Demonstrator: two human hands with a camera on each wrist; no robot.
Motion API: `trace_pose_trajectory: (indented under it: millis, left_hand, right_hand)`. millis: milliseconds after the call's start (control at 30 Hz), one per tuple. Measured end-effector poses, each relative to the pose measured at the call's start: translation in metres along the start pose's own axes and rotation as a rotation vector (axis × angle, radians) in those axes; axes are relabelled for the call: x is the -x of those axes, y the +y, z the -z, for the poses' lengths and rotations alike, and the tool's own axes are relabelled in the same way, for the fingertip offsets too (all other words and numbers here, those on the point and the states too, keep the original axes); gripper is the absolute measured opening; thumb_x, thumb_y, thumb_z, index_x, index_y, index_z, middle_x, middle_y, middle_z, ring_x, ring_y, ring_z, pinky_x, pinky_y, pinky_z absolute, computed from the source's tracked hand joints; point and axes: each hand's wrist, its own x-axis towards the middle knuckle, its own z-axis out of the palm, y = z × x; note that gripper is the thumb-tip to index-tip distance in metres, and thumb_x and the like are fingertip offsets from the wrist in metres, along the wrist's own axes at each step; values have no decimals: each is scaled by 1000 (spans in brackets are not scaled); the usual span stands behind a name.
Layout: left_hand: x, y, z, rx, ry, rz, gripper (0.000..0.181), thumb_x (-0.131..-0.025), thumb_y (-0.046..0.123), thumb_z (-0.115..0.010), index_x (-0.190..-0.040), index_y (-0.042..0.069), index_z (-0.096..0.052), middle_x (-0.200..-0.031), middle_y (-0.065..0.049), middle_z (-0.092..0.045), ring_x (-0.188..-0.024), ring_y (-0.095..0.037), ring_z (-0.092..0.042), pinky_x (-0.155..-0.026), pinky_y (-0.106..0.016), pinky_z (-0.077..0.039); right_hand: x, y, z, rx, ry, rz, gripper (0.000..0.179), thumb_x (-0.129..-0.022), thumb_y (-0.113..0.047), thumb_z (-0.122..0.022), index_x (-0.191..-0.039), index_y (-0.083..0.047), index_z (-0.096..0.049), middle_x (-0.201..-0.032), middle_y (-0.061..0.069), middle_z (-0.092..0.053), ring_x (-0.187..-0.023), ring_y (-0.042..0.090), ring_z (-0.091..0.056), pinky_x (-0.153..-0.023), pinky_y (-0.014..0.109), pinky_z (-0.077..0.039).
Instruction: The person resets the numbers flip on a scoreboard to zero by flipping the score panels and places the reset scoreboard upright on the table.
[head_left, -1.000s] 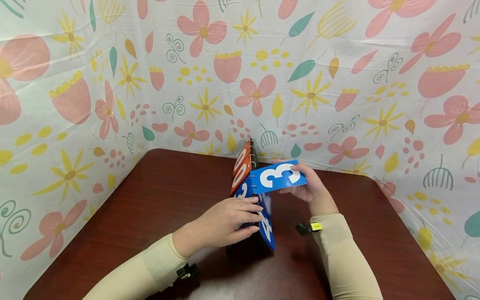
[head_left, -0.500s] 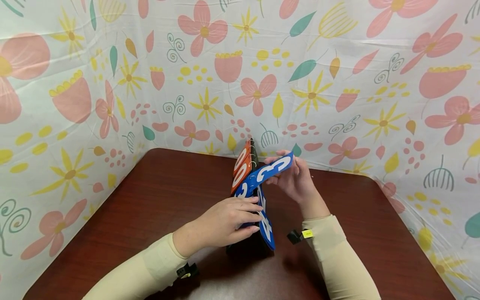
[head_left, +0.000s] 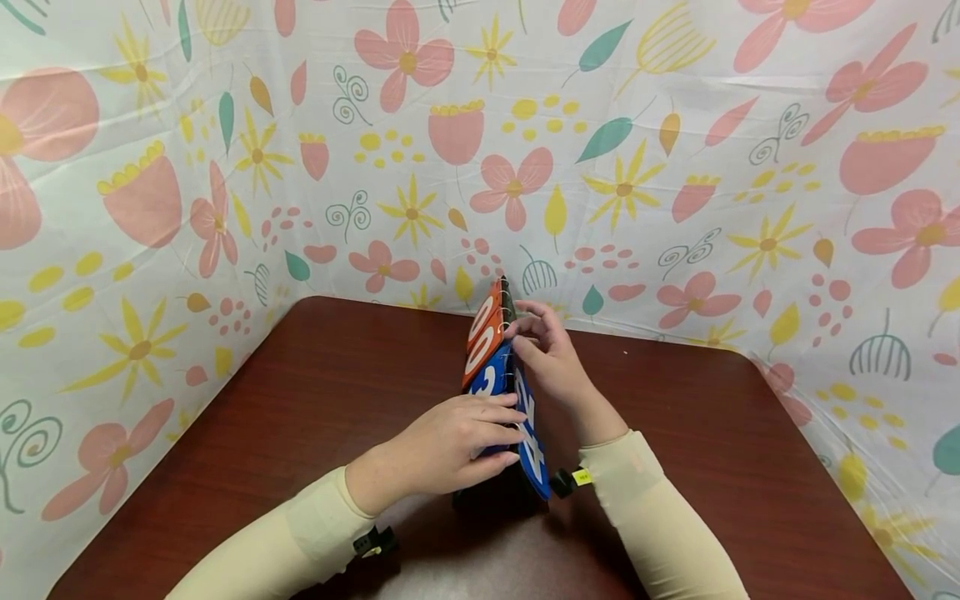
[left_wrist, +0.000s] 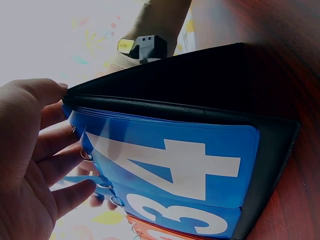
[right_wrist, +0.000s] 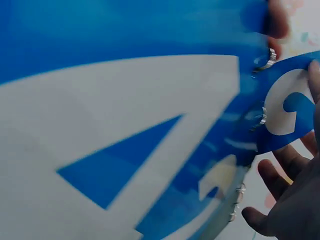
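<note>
A black flip scoreboard [left_wrist: 165, 75] with ring-bound number cards stands tented on the table. Its left face carries a blue 4 card [left_wrist: 220, 145], a blue 3 card [left_wrist: 210, 220] and orange zero cards [head_left: 483, 333]. My left hand [head_left: 450, 437] holds the near part of the ridge, thumb at the end corner and fingers over the rings. At the ridge's middle is my right hand [head_left: 555, 358], pinching a blue number card [right_wrist: 287, 102] between thumb and fingers; the card is almost hidden in the head view. Blue cards [head_left: 531, 442] also hang on the right face.
The dark red-brown wooden table [head_left: 337, 375] reaches to a flower-printed cloth [head_left: 600, 167] at the back and left. Each sleeve bears a small black wrist camera, one on the left [head_left: 373, 542] and one on the right [head_left: 566, 482].
My right hand has moved left to the ridge, swinging the blue 3 card up and over from the right side. The left hand has stayed in place on the scoreboard.
</note>
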Motion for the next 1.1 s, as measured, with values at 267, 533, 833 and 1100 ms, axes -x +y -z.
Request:
trace_pose_trajectory:
  millis: [267,533,833,1100]
  left_hand:
    - [-1,0,0,-2,-1,-9,28,-99,27,-69,-121,11,-77,-131,-3,-73,-140,-21,-57,-116,-39,-45]
    - [-1,2,0,-6,-25,21,29,-99,27,-70,-123,12,-77,-133,-1,-72,-142,-19,-55,-119,-37,-41]
    - [-2,0,-1,-9,-17,-2,28,-99,25,-68,-121,11,-77,-129,-5,-74,-138,-24,-59,-117,-38,-44]
    - [-2,0,-1,-10,-22,-1,27,-99,25,-68,-121,11,-77,-130,-2,-74,-138,-23,-59,-117,-37,-43]
  right_hand:
    - [-2,5,-7,167,-127,-10,67,-97,-6,-68,-156,-19,-42,-119,15,-66,-110,25,-61,-101,38,-50]
    - [-4,7,-5,288,-190,40,43,-97,-13,-70,-139,-15,-65,-130,7,-66,-125,25,-52,-106,52,-41]
    - [-3,7,-2,477,-240,3,30,-103,-20,-60,-128,-20,-75,-134,8,-68,-150,40,-31,-119,71,-8]
    - [-1,4,-2,521,-273,24,28,-105,-21,-55,-123,-19,-77,-133,7,-68,-150,39,-32,-121,66,-14]
